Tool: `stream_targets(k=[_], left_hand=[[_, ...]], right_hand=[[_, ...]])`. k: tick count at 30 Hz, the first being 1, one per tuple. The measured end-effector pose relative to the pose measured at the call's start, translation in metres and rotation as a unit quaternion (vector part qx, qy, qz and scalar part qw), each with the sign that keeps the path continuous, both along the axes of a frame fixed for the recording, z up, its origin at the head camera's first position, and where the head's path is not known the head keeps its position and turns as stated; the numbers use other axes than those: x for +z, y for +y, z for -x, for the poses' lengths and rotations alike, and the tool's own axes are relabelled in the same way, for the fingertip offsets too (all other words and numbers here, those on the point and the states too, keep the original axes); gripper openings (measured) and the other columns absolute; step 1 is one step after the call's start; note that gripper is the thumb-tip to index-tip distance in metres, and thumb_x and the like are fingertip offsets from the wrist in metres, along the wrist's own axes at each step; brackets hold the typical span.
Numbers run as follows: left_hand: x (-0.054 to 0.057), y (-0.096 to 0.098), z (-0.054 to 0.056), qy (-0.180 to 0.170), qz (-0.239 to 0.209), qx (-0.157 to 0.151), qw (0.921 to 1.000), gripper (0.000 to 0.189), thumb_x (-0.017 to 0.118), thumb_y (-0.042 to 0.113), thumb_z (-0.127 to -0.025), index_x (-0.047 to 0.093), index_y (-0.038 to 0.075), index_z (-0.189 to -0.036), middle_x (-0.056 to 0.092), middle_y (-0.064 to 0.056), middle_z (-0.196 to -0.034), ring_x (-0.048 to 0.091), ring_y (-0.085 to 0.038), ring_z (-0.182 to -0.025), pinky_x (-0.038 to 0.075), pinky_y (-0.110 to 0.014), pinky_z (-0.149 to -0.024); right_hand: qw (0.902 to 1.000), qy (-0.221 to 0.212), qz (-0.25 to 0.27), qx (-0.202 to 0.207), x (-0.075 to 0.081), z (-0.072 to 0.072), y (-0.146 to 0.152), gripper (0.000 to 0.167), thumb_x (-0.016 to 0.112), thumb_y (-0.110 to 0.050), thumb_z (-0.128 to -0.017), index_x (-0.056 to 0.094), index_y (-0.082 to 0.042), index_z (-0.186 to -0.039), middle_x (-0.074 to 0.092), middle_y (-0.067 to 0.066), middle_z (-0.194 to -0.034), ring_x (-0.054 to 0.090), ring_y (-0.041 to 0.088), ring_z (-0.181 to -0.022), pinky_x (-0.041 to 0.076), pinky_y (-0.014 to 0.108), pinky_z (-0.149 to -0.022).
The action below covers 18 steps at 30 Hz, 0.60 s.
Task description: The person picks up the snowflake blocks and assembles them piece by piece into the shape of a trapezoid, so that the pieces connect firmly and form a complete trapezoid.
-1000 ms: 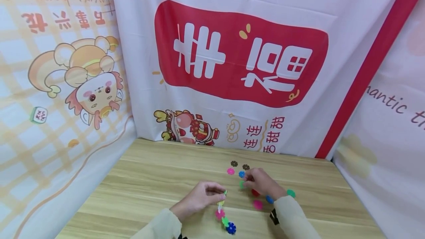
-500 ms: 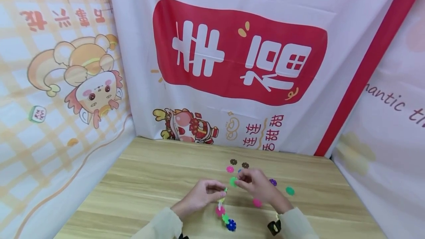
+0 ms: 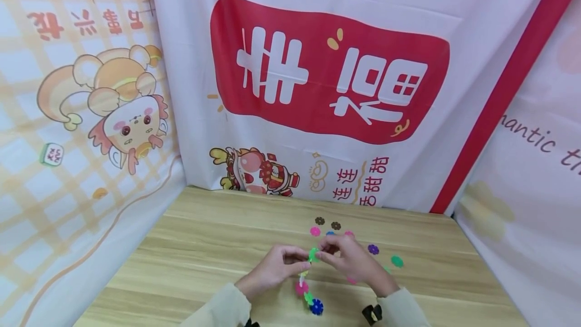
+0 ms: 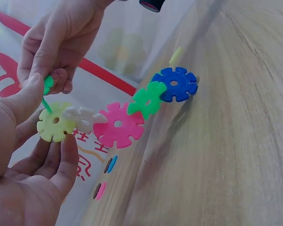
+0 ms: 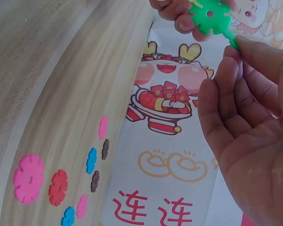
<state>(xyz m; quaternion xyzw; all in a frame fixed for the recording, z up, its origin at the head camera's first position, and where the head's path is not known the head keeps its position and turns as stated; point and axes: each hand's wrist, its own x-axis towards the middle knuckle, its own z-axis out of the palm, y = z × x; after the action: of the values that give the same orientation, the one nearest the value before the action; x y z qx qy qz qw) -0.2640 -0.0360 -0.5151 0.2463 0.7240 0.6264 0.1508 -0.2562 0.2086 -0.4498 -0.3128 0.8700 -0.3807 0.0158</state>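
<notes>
My left hand (image 3: 277, 269) pinches the upper end of a chain of slotted plastic snowflake discs. The chain runs from a green disc (image 5: 210, 14) through a yellow disc (image 4: 56, 122), a white disc (image 4: 83, 119), a pink disc (image 4: 118, 125) and another green disc (image 4: 147, 100) to a dark blue disc (image 4: 174, 84) at its lower end. My right hand (image 3: 351, 261) pinches a further green disc (image 5: 232, 40), seen edge-on between thumb and finger. Its rim meets the rim of the chain's top green disc. The two hands are close together, fingertips almost touching.
Loose discs lie on the wooden table behind and right of my hands: brown (image 3: 320, 221), pink (image 3: 315, 231), purple (image 3: 373, 249), teal (image 3: 397, 261) and red (image 5: 58, 187). A printed cloth (image 3: 327, 74) hangs along the table's back edge.
My right hand has come left from among the loose discs, carrying a green disc to the chain's upper end. My left hand has stayed nearly in place with the chain.
</notes>
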Motion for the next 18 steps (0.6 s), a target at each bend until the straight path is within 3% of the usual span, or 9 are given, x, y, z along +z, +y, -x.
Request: stream_targets(k=[6,10,13,18], left_hand=[[0.0028,0.0072,-0.0039,0.094,0.004,0.020,0.9954,0.024,0.074,0.013,-0.098,0.077,0.006,-0.121,0.077,-0.021,-0.114,0.071,-0.005,-0.091,0.061,-0.021,-0.083],[0.0052,0.0104,-0.0088,0.140,0.011,0.039,0.9893,0.023,0.073,0.005,-0.097,0.077,0.002,-0.119,0.077,-0.015,-0.108,0.069,-0.002,-0.090,0.061,-0.021,-0.085],[0.0052,0.0103,-0.0086,0.143,0.024,0.040,0.9886,0.020,0.074,0.007,-0.097,0.079,0.004,-0.117,0.077,-0.013,-0.105,0.068,-0.003,-0.090,0.061,-0.021,-0.086],[0.0084,0.0088,-0.0021,0.095,0.042,0.010,0.9945,0.021,0.072,0.019,-0.101,0.078,0.012,-0.120,0.078,-0.013,-0.108,0.071,-0.008,-0.090,0.062,-0.022,-0.083]], right_hand=[[0.9998,0.013,0.013,0.003,-0.0013,0.0028,-0.0025,0.007,0.075,-0.024,-0.099,0.076,-0.020,-0.094,0.076,0.001,-0.086,0.066,0.002,-0.077,0.061,0.025,-0.078],[0.9991,0.036,0.020,0.012,-0.0022,0.0041,-0.0039,0.006,0.077,-0.021,-0.098,0.077,-0.019,-0.092,0.076,-0.003,-0.085,0.067,0.001,-0.076,0.062,0.026,-0.075],[0.9989,0.044,0.001,0.016,0.0004,0.0037,-0.0057,0.005,0.077,-0.020,-0.097,0.078,-0.018,-0.093,0.076,-0.008,-0.086,0.067,0.000,-0.077,0.062,0.024,-0.075],[0.9994,0.016,-0.015,0.028,0.0048,0.0086,-0.0033,0.003,0.076,-0.014,-0.097,0.079,-0.015,-0.095,0.076,-0.005,-0.087,0.067,0.004,-0.075,0.062,0.024,-0.071]])
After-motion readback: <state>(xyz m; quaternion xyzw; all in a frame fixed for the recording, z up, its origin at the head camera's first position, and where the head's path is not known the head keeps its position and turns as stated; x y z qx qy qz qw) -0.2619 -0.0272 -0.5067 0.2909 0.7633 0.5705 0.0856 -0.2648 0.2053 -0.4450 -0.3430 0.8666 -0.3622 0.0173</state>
